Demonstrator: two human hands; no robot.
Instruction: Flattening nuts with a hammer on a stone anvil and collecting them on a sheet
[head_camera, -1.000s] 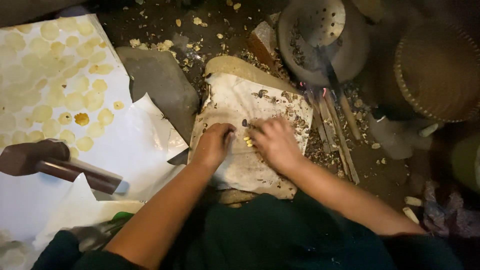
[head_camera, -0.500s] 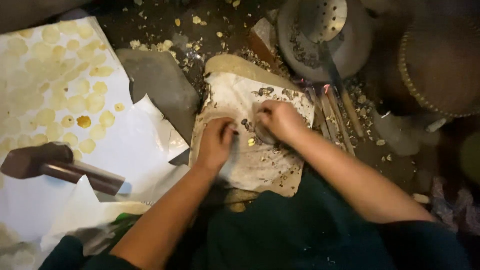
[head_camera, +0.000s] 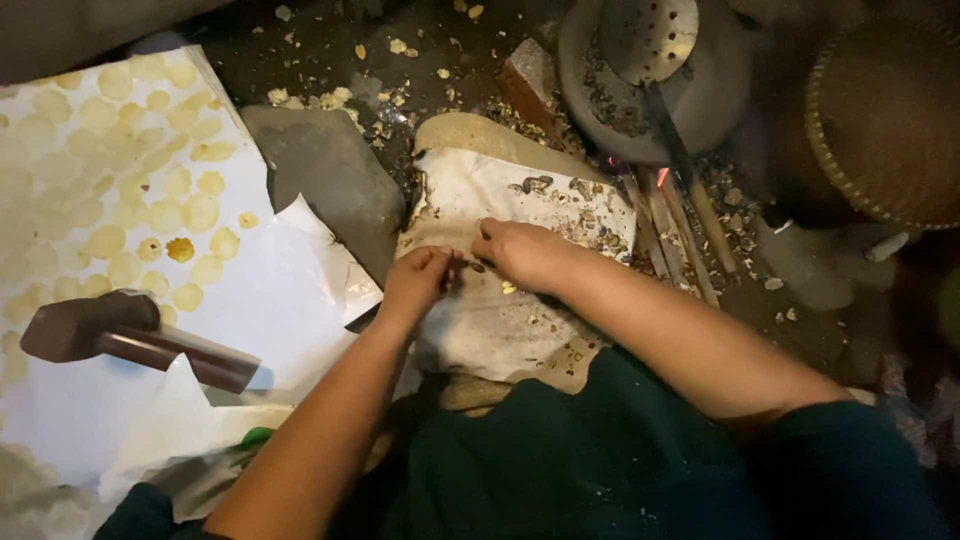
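My left hand (head_camera: 418, 280) and my right hand (head_camera: 520, 252) meet over a stained white cloth (head_camera: 500, 320) spread on a flat board. Their fingertips pinch together around something small and dark at the cloth's middle; I cannot tell what it is. Small husks and kernel bits (head_camera: 575, 205) lie scattered along the cloth's far right side. A small yellow piece (head_camera: 508, 288) rests on the cloth just below my right hand.
White paper (head_camera: 270, 300) covered with flattened yellow discs (head_camera: 150, 210) lies at left, with a brown mallet (head_camera: 130, 340) on it. A grey flat stone (head_camera: 320, 170) sits behind. A perforated ladle (head_camera: 650, 40) over a round pan, sticks with embers (head_camera: 665, 200), and a woven basket (head_camera: 890, 110) stand at right.
Both hands have shifted up the cloth and drawn close, fingertips now touching. The view has tilted slightly, moving the mallet lower in frame.
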